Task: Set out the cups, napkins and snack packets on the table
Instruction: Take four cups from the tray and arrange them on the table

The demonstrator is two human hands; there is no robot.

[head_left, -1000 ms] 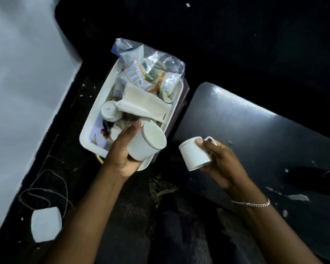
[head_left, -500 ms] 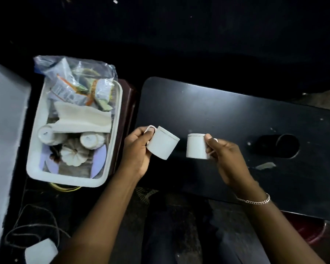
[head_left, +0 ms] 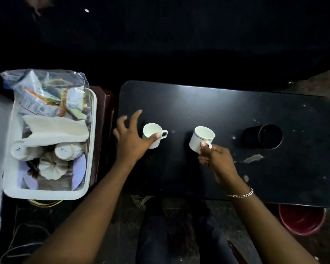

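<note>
1. right hand (head_left: 215,159) pinches the handle of the right cup (head_left: 201,139), tilted and near the table (head_left: 227,115); whether it touches, i cannot tell.
2. left hand (head_left: 131,139) is spread open, thumb on the left cup (head_left: 152,134), upright on the table.
3. the cups look light, stiff, likely breakable; the handle seems the sure hold.
4. open tabletop lies beyond; a dark container (head_left: 262,137) lies to the right.
5. napkins (head_left: 55,130) and snack packets (head_left: 51,96) sit in the tray (head_left: 91,149), left of the table edge.
</note>
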